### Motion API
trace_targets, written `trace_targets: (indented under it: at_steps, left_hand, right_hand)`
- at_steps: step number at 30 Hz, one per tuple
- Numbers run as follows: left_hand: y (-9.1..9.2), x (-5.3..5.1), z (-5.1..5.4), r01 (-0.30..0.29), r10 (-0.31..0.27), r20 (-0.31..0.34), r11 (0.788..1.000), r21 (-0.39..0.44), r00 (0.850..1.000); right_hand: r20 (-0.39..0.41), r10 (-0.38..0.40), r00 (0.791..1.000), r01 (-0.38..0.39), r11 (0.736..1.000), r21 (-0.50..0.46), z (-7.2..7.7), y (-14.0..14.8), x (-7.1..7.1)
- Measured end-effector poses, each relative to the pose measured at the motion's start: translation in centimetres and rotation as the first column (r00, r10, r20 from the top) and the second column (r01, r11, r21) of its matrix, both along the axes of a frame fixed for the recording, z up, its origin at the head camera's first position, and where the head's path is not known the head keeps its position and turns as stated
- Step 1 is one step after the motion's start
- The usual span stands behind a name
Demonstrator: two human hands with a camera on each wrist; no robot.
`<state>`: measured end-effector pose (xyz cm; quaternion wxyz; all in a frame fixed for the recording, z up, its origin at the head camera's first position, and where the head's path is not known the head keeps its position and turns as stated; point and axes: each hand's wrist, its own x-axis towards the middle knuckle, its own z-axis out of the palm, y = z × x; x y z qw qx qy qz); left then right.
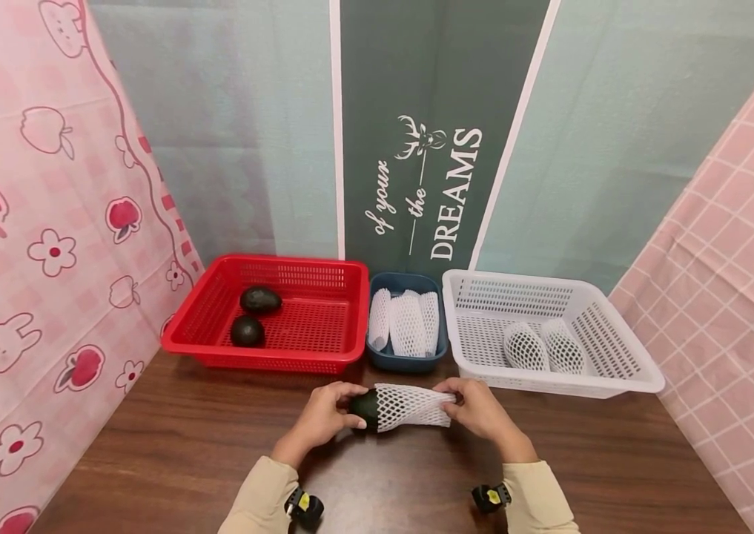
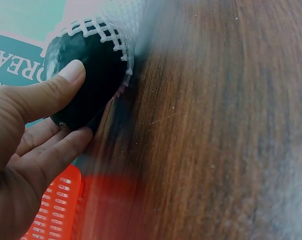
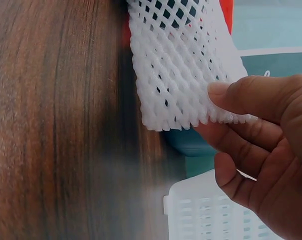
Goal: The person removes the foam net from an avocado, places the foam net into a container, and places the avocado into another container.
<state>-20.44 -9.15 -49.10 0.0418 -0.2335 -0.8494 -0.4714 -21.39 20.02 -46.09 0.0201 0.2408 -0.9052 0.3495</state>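
Observation:
A dark avocado lies partly inside a white foam net sleeve above the wooden table. My left hand grips the avocado's bare end, thumb on one side and fingers on the other. At the sleeve's loose end, my right hand pinches the foam net between thumb and fingers. In the right wrist view, dark avocado skin shows through the mesh at the top. The far part of the avocado is covered by the net.
A red basket with two avocados stands at the back left. Beside it, a blue bin holds several folded foam sleeves. At the back right, a white basket contains two net-wrapped avocados.

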Motion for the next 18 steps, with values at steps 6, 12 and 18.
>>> trace_targets:
  at_steps: [6,12,18]
  left_hand:
    - [0.1,0.0,0.1,0.005,-0.005,-0.001,1.0,-0.026,1.0]
    - [0.3,-0.2,0.2,0.033,-0.033,0.003,0.999,-0.025,0.999]
    - [1.0,-0.4,0.3,0.074,-0.074,0.033,0.997,0.017,0.997]
  right_hand:
    - [-0.002,-0.009,1.0,0.009,1.0,0.017,0.1,0.0,0.1]
    - [-0.028,0.006,1.0,-0.004,0.997,0.074,0.9,-0.8,0.4]
    - [-0.023,0.063,0.998,-0.061,0.995,0.08,1.4,-2.4,0.9]
